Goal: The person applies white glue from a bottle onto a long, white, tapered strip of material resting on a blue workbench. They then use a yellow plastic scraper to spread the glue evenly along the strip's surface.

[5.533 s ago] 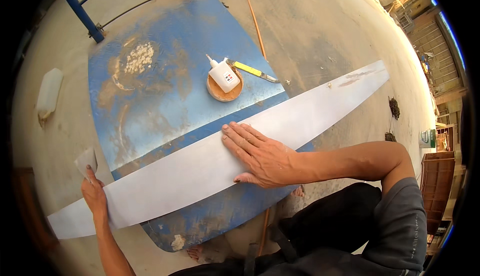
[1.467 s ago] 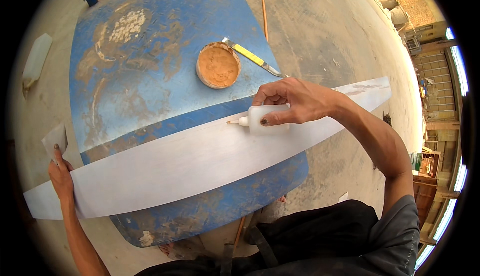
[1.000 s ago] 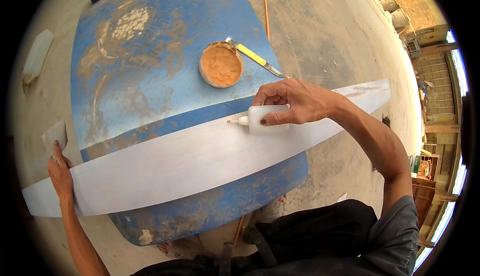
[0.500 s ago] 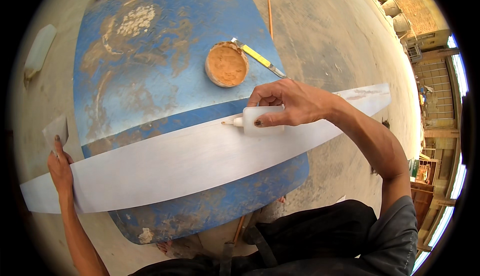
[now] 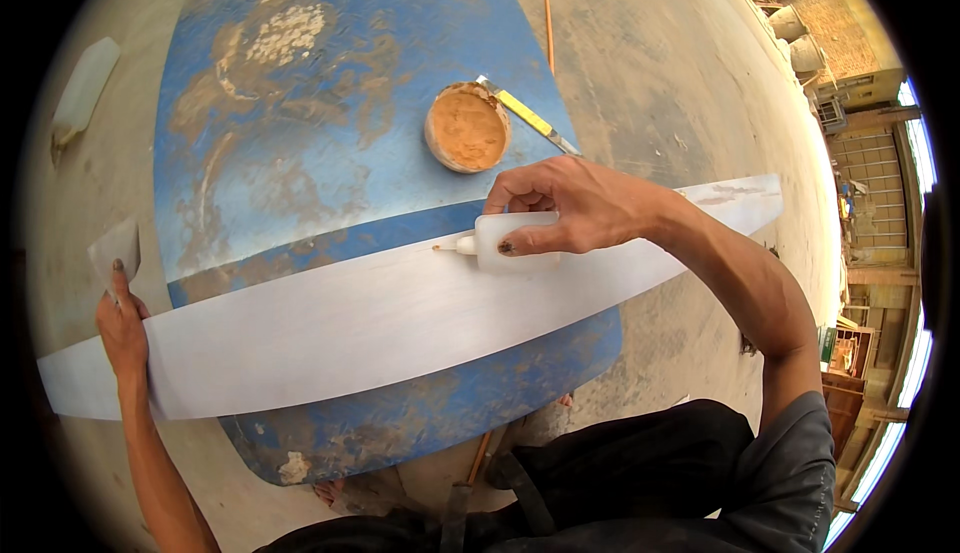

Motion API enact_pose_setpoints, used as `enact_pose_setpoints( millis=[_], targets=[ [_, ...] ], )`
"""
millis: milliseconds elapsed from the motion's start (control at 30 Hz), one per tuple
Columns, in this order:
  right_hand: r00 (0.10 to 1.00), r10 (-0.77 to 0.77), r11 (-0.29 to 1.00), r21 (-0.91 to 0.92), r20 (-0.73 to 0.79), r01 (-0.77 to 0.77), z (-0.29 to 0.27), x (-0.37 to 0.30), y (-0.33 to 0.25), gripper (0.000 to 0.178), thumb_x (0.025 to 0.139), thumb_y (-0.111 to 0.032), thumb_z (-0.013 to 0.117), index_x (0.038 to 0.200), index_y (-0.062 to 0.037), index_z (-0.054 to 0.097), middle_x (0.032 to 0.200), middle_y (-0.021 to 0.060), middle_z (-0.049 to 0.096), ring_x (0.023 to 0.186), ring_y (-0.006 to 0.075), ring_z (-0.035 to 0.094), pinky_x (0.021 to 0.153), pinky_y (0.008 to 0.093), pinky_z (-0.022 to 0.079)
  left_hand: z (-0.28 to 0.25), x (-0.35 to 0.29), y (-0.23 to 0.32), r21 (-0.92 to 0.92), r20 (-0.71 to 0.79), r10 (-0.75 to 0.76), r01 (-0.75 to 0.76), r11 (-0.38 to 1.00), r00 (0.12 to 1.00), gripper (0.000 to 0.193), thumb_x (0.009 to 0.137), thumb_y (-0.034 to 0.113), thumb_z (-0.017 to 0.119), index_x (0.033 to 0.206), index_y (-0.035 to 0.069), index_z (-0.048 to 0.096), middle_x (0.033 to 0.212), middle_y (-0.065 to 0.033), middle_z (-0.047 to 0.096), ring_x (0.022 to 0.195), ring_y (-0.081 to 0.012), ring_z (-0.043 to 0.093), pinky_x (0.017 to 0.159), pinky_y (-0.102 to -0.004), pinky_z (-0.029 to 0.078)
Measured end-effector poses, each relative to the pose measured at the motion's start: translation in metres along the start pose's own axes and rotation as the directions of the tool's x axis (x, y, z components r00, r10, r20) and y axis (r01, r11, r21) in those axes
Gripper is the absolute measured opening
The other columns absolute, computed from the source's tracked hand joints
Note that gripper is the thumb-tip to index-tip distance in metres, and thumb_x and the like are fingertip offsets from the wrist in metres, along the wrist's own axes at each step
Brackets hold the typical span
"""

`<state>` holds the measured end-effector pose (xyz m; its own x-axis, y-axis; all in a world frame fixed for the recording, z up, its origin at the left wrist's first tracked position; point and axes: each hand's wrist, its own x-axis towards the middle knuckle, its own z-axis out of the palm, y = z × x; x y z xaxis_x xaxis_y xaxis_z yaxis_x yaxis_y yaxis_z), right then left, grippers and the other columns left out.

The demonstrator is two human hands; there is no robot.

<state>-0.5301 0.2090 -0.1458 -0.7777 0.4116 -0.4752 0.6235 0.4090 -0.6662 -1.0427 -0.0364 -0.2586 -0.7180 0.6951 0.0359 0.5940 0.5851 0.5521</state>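
Note:
Across the blue table lies a long pale board [image 5: 300, 328], bowed by the lens and reaching past both table sides. My right hand [image 5: 590, 208] is closed around a small white squeeze bottle [image 5: 510, 243], tipped on its side. Its nozzle points left, at a small brown spot [image 5: 436, 248] near the board's far edge. At the board's left end, my left hand [image 5: 122, 333] grips a thin, pale, flat piece [image 5: 115, 251] under the thumb; whether it is sandpaper or a scraper I cannot tell. Dark stains mark both thumbs.
Past the board, a round tub of orange-brown paste [image 5: 467, 128] stands on the worn blue tabletop [image 5: 360, 168]. A yellow utility knife [image 5: 525, 113] lies against its right side. An orange hose [image 5: 548, 13] runs along the concrete floor. A whitish container [image 5: 85, 93] rests on the floor at far left.
The bottle in my right hand has shifted slightly left along the board, its nozzle still by the brown spot. My left hand keeps its grip. The view has shifted a little.

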Motion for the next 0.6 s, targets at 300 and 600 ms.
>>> enact_pose_setpoints(
  millis=[300, 600],
  targets=[
    [1.000, -0.023, 1.000, -0.001, -0.002, 0.023, 0.004, 0.009, -0.009, 0.038, 0.088, -0.036, 0.073, 0.106, -0.0030, 0.073, 0.082, 0.0096, 0.066, 0.077, 0.0237, 0.064, 0.069, 0.0388, 0.049, 0.000, -0.002, 0.005, -0.015, 0.000, -0.013, 0.013, 1.000, 1.000, 0.080, 0.103, 0.069, 0.043, 0.060, 0.001, 0.047, 0.055, -0.0071, 0.048, 0.055, -0.0198, 0.049, 0.061, -0.0384, 0.042],
    [0.999, 0.036, 0.999, 0.017, -0.030, -0.036, -0.001, -0.013, 0.004, 0.035, 0.089, -0.034, 0.073, 0.108, -0.0045, 0.073, 0.081, 0.0067, 0.068, 0.076, 0.0193, 0.063, 0.070, 0.0347, 0.048, 0.001, 0.001, -0.005, 0.007, -0.021, -0.008, 0.008, 1.000, 1.000, 0.081, 0.103, 0.069, 0.042, 0.061, 0.000, 0.049, 0.055, -0.0078, 0.048, 0.055, -0.0212, 0.051, 0.061, -0.0389, 0.042]
  ],
)
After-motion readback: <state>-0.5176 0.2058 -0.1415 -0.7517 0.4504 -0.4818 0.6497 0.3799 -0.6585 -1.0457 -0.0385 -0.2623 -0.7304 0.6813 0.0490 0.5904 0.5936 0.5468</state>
